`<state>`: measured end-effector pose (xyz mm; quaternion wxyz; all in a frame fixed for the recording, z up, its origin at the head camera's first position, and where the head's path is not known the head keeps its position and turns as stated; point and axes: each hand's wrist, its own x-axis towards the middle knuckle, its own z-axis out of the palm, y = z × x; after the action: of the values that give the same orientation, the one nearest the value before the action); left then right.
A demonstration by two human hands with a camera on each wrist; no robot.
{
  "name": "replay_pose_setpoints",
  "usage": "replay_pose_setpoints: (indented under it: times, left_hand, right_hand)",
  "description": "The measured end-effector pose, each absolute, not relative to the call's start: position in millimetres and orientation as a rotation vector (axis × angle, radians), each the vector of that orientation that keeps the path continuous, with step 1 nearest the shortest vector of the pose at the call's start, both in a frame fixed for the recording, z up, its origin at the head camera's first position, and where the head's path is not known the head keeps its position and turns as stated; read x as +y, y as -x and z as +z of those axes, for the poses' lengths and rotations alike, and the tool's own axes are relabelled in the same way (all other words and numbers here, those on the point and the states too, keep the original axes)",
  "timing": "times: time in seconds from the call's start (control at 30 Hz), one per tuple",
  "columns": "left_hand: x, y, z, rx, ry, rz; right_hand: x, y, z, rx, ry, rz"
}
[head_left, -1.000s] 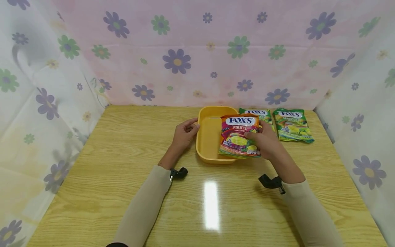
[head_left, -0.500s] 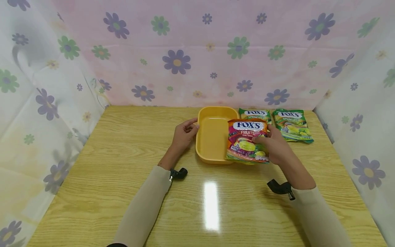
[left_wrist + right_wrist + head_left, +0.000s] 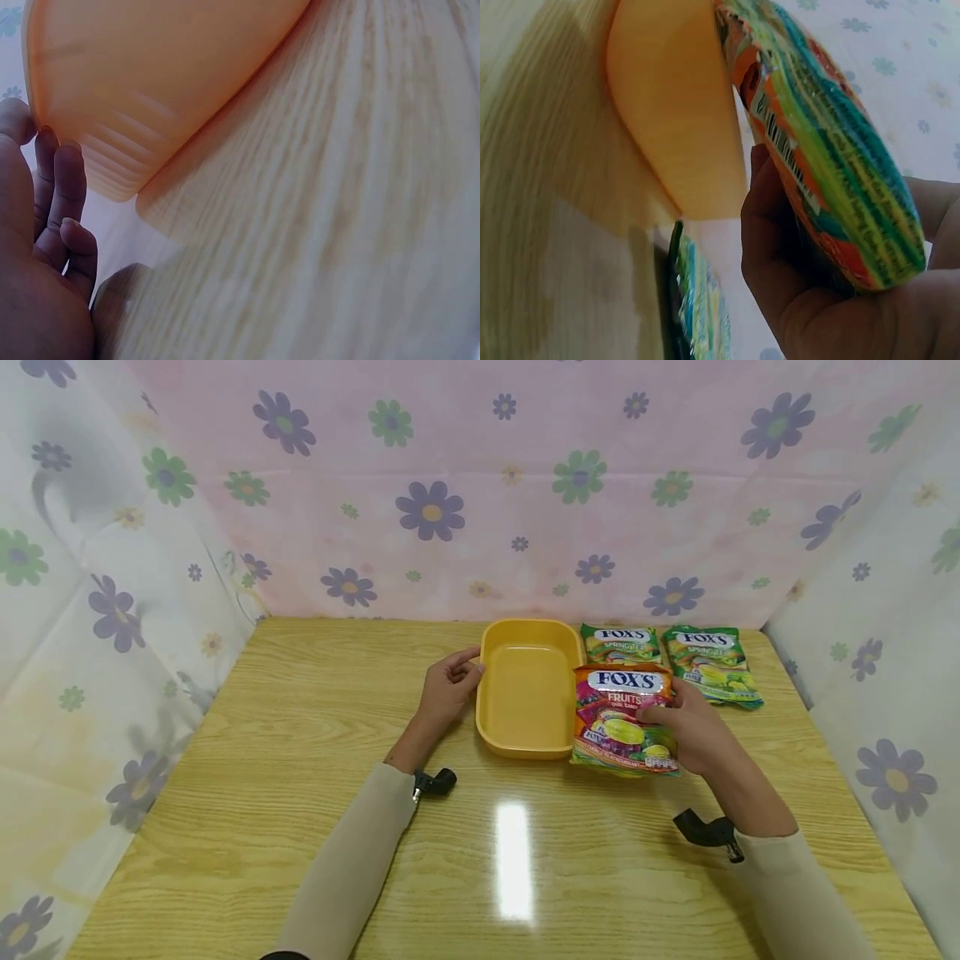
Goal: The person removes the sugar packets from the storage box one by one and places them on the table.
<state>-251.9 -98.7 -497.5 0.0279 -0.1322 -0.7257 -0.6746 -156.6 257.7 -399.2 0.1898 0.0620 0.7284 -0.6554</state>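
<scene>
My left hand (image 3: 446, 692) holds the left rim of a yellow plastic tray (image 3: 525, 702), thumb and fingertips at its edge; the left wrist view shows the fingers against the tray's outer wall (image 3: 150, 82). With my right hand (image 3: 696, 728) I grip an orange and red bag of Fox's fruit candy (image 3: 622, 727) by its right side, thumb on the front. It is raised near the tray's right front corner, printed face upward toward the head camera. From the right wrist, its bottom edge and barcode side (image 3: 817, 157) show, with fingers behind it.
Two green Fox's Spring Tea candy bags lie on the wooden table (image 3: 330, 860) right of the tray: a nearer one (image 3: 621, 643), partly hidden by the held bag, and another (image 3: 711, 667) farther right. A flowered cloth (image 3: 480, 527) walls the back and sides.
The fruit candy bag has moved right and toward me in my right hand, from over the tray to beside its right front corner. My left hand and the tray have stayed put.
</scene>
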Motion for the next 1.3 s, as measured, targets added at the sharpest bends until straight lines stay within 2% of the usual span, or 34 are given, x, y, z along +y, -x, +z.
replay_pose_setpoints:
  times: [0.4, 0.53, 0.8, 1.3]
  left_hand:
    - [-98, 237, -471, -2.280, 0.393, -2.088]
    - [-98, 239, -473, -2.279, 0.394, -2.083]
    - [-99, 255, -501, -2.245, 0.398, -2.074]
    - [-98, 256, -502, -2.253, 0.380, -2.064]
  right_hand:
    - [281, 149, -407, 2.036, -0.165, -1.792]
    - [286, 146, -411, 2.040, -0.170, -1.769]
    - [296, 145, -421, 1.993, -0.159, -1.777]
    - [301, 151, -438, 1.946, -0.174, -1.734]
